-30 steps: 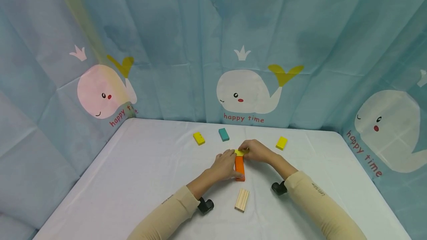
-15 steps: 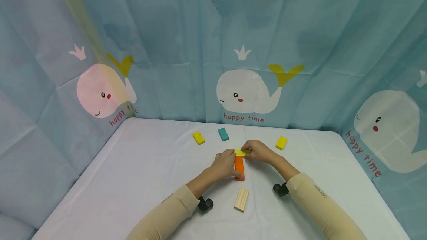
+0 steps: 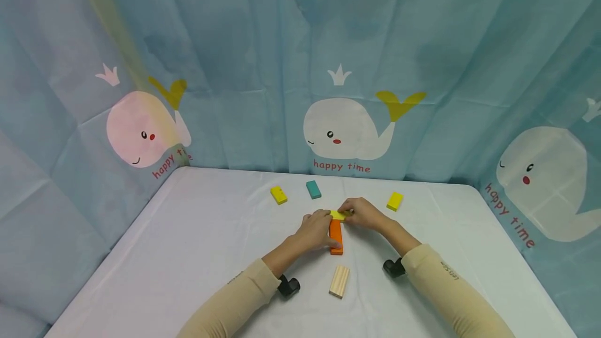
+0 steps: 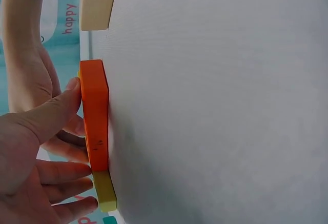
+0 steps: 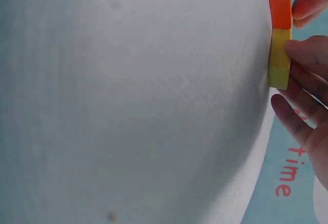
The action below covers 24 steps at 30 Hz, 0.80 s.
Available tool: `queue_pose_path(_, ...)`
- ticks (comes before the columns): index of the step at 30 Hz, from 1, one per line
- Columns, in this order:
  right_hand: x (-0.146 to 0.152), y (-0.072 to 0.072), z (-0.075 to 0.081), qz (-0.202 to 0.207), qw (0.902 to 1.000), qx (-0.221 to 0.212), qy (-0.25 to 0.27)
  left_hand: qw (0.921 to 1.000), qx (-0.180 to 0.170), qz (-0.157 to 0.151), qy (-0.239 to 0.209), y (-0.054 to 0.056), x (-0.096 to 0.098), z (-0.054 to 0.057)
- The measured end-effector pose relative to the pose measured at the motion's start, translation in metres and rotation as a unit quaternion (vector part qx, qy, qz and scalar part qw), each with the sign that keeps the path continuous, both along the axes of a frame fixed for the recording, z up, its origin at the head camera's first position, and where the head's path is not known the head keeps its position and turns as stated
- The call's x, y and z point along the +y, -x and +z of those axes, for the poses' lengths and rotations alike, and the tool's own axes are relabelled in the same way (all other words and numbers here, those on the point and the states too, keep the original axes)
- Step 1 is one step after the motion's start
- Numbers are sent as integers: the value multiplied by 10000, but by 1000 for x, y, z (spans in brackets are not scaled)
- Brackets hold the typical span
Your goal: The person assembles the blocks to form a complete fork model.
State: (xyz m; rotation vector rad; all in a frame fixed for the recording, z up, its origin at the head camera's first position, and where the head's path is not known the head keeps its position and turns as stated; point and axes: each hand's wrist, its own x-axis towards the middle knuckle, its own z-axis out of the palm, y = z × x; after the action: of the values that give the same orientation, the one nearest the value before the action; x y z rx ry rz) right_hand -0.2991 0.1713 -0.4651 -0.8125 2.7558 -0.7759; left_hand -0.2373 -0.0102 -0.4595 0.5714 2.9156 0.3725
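Note:
An orange block (image 3: 335,237) lies lengthwise on the table in the head view. Across its far end lies a yellow block (image 3: 336,215), the two touching and forming a T. My left hand (image 3: 312,233) is at the left of them. In the left wrist view its thumb (image 4: 65,103) rests on the orange block, and its straight fingers (image 4: 66,172) reach the joint with the yellow block. My right hand (image 3: 366,214) pinches the yellow block's right end. The right wrist view has the right thumb (image 5: 307,49) against the yellow block and the fingers partly behind it.
A pale wooden grooved block (image 3: 339,281) lies nearer the body. Toward the back lie a yellow block with dark marks (image 3: 279,195), a teal block (image 3: 313,190) and another yellow block (image 3: 395,201). A blue whale-print curtain (image 3: 253,119) encloses the white table (image 3: 202,244).
The right hand has shifted very slightly, showing a little more of the yellow block. The left hand stays on the orange block. The head view drifts slightly.

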Motion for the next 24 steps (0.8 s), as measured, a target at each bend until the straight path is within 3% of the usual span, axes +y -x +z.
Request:
queue_pose_path(10, -1, -3, 2, 16, 9999, 112, -78, 9997, -10, -212, -81, 1, -2, 0)
queue_pose_path(24, -4, -7, 8, 6, 9981, 361, -506, 9997, -47, -149, -161, 2, -5, 0)
